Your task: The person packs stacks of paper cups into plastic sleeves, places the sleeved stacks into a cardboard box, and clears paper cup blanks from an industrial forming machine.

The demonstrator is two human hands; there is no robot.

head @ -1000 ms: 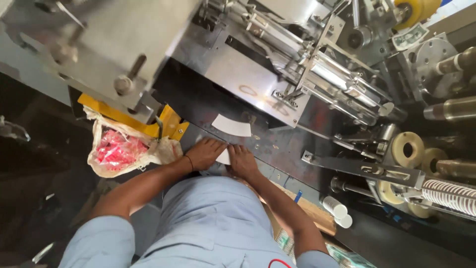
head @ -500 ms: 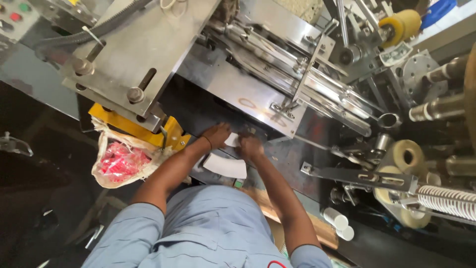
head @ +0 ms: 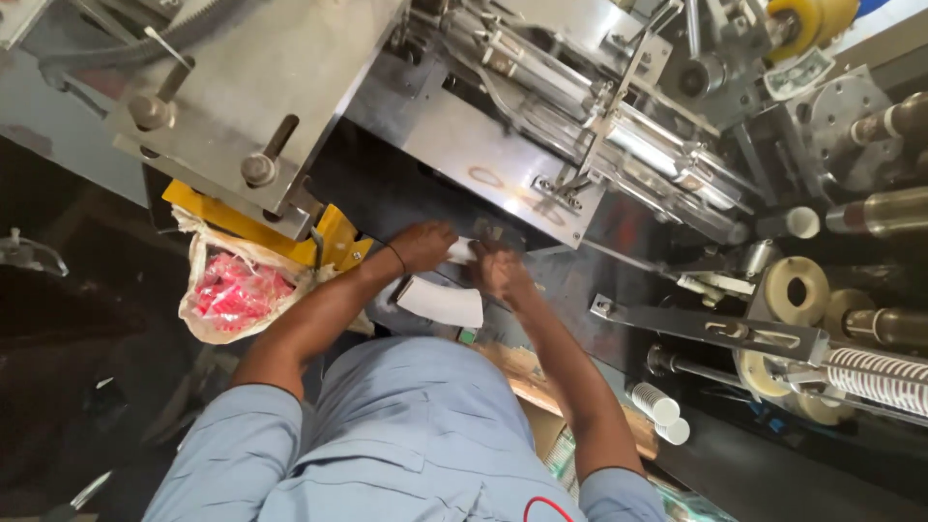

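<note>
My left hand (head: 422, 246) and my right hand (head: 497, 271) meet at a small white paper piece (head: 460, 250) on the dark bed of a steel machine (head: 483, 159). Both hands pinch that piece from either side. A larger white curved sheet (head: 440, 302) lies just below my hands, near my body. My right hand is blurred from motion. I wear a light blue shirt.
A sack with red items (head: 232, 290) hangs from a yellow bracket (head: 333, 237) at left. Rollers and tape spools (head: 795, 287) stand at right. Small white cups (head: 657, 404) and a cardboard box (head: 527, 372) sit by my right arm.
Both hands have stayed at the machine bed, closing in on the small white piece. The camera has shifted, so the machine sits lower and more to the right in view.
</note>
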